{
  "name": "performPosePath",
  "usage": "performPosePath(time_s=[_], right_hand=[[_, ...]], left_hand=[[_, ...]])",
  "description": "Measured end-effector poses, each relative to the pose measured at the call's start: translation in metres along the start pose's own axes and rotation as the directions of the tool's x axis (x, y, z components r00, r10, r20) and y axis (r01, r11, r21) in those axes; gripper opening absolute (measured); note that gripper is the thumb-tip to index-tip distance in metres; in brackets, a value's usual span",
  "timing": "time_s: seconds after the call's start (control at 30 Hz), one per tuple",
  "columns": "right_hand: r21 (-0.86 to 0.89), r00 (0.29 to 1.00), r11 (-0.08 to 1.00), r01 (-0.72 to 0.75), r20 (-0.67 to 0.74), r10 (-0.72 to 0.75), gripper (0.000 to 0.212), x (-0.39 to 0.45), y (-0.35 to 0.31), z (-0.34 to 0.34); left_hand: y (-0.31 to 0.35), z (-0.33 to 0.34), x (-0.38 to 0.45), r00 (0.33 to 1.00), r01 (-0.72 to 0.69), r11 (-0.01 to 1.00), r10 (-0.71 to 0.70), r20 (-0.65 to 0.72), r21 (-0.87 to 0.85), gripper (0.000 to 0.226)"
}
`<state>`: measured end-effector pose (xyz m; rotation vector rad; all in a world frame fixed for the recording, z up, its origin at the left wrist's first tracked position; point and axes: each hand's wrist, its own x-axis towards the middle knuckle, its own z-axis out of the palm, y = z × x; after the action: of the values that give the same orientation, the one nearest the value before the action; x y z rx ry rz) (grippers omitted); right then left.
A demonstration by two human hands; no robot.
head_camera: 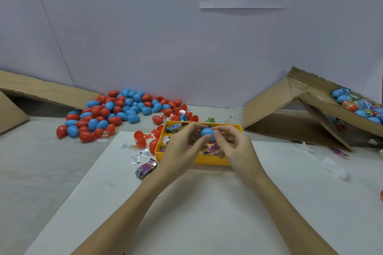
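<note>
both hands meet over the yellow tray (209, 162), and the blue egg (207, 133) sits between them, held in the air just above the tray's far half. the left hand (182, 147) pinches the egg's left end with thumb and fingertips. the right hand (234, 147) pinches the right end with thumb and forefinger, its other fingers loosely curled below. the fingers hide the seam, so i cannot tell whether the shell is fully closed or a little apart. the step looks like work on the two halves at the seam, either pressing them shut or pulling them open. to do it well, each hand should grip its own half and not reach across the join, and the halves should line up straight. the force should run along the egg's length with a slight twist, not squeeze the sides, since thin plastic may buckle or pop out of the fingertips. working over the tray is wise: anything that drops lands among the small packets (176, 127) there, not on the white sheet (186, 203). the pile of red and blue eggs (116, 114) lies well apart at the left.
</note>
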<state>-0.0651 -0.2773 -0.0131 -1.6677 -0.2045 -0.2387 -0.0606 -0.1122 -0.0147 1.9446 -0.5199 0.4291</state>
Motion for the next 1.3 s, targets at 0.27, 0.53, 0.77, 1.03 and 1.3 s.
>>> performPosePath(time_s=[0.27, 0.53, 0.77, 1.03, 1.3], right_hand=[[-0.062, 0.998, 0.998, -0.009, -0.069, 0.005, 0.03, 0.002, 0.004, -0.001], [-0.119, 0.995, 0.993, 0.006, -0.102, -0.018, 0.021, 0.004, 0.008, -0.001], [-0.628, 0.981, 0.754, 0.192, 0.097, -0.169, 0.021, 0.0, 0.01, 0.006], [-0.811, 0.986, 0.566, 0.146, 0.167, -0.015, 0.048, -0.002, 0.013, 0.022], [-0.659, 0.985, 0.735, 0.157, 0.052, -0.164, 0.034, -0.004, 0.009, 0.019]], left_hand=[[0.001, -0.007, -0.003, 0.992, -0.002, 0.999, 0.006, 0.13, -0.032, 0.031], [-0.004, -0.008, 0.002, 0.997, -0.07, 0.991, 0.074, -0.037, 0.11, 0.025], [-0.024, -0.019, 0.009, 0.973, 0.084, 0.968, -0.029, -0.229, 0.236, 0.027], [-0.028, -0.017, 0.009, 0.971, 0.118, 0.959, -0.057, -0.234, 0.257, 0.026], [-0.023, -0.018, 0.009, 0.986, 0.047, 0.96, 0.0, -0.168, 0.276, 0.026]])
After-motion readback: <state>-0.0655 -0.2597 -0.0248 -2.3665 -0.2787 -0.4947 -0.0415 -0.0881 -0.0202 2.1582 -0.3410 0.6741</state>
